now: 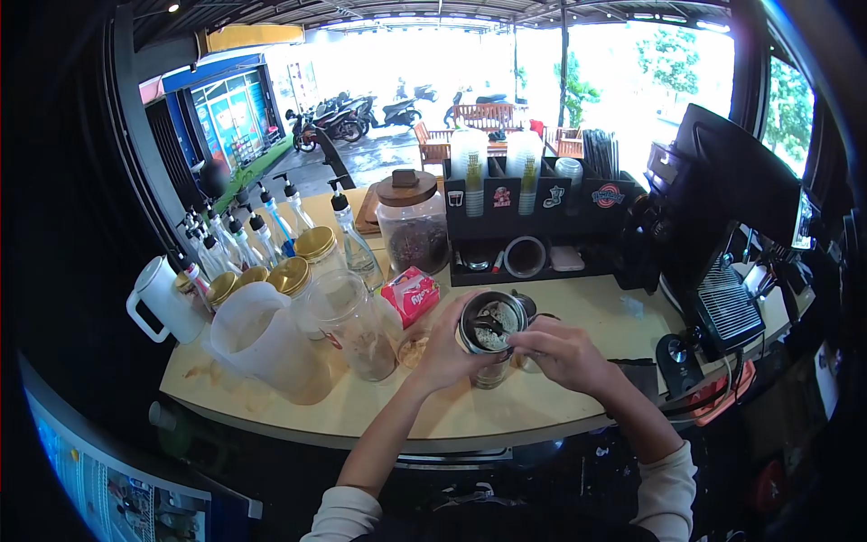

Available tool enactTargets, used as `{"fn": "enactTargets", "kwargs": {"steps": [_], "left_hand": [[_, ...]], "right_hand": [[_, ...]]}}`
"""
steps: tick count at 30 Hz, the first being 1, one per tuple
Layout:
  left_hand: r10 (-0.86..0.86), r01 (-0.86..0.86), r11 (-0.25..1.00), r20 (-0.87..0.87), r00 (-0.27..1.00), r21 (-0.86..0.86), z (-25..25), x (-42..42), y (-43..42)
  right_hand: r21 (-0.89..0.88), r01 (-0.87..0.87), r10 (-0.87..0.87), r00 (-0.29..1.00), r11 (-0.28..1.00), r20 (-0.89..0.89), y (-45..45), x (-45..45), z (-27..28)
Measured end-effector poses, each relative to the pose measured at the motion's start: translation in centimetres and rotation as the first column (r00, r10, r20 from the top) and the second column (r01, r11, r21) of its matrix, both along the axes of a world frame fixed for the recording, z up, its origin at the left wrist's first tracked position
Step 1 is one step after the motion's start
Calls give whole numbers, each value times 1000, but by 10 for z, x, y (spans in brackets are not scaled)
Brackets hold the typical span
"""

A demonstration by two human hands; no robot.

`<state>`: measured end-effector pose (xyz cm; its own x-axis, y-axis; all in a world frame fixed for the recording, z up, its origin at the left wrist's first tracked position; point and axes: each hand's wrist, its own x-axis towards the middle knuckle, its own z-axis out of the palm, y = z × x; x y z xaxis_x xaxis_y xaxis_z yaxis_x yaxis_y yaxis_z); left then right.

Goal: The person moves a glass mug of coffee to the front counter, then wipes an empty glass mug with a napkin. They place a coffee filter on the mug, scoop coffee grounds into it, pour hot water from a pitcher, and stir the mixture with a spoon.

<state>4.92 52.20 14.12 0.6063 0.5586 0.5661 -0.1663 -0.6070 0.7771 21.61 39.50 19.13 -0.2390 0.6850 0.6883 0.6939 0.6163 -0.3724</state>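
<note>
Over the counter, my left hand (442,350) is wrapped round a metal cup (467,316) from its left side. Pale, crumbly powder (508,316) shows inside, with a dark spoon (488,322) lying in it. The fingers of my right hand (571,358) are pinched at the cup's right rim, where the spoon's handle appears to run into them. Below the cup stands a clear glass container (490,374), partly hidden by it. A pink packet (411,296) lies just beyond my left hand, and a tall clear jar (359,330) stands to its left.
At left are a frosted pitcher (271,348), a white kettle (169,303), gold-lidded jars (316,244) and several pump bottles (357,251). A wooden-lidded jar (413,226) and black cup organizer (542,230) stand behind. An espresso machine (727,303) is at right.
</note>
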Motion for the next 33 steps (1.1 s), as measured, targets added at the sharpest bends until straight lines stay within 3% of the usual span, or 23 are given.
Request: {"fn": "enactTargets", "kwargs": {"steps": [4, 6, 8, 10, 12, 14, 18, 20, 27, 31, 33], "left_hand": [[-19, 18, 1000, -55, 998, -1, 11, -5, -2], [23, -14, 994, -81, 996, 111, 15, -6, 2], [93, -70, 976, -101, 991, 207, 19, -6, 0], [161, -119, 947, -119, 980, 299, 19, -5, -3], [288, -257, 894, -31, 957, 368, 15, -1, -5], [337, -314, 876, 2, 942, 366, 13, 2, -7], [478, -461, 806, 52, 877, 370, 8, 5, -11], [490, -480, 796, 75, 869, 368, 6, 8, -13], [536, -543, 750, 136, 834, 378, 2, 15, -19], [532, -563, 731, 194, 824, 386, 2, 18, -19], [527, -575, 727, 231, 818, 376, -3, 18, -16]], "right_hand": [[59, 70, -73, 995, 996, 60, -1, 4, 4], [-28, 52, -52, 999, 998, 4, -2, 0, 7], [34, 13, -15, 998, 999, 63, -4, -5, 2], [219, -7, -64, 947, 976, 315, -9, -11, 6], [301, 8, -112, 937, 953, 331, -11, -13, 6], [371, 91, -197, 945, 924, 260, -14, -12, 5], [380, 64, -193, 930, 923, 313, -15, -19, 1], [458, 13, -229, 878, 889, 420, -11, -20, -5], [481, 39, -371, 690, 876, 621, -12, -32, -5], [461, 65, -378, 679, 885, 630, -12, -37, -1], [369, 13, -254, 749, 929, 613, -11, -34, 0]]}}
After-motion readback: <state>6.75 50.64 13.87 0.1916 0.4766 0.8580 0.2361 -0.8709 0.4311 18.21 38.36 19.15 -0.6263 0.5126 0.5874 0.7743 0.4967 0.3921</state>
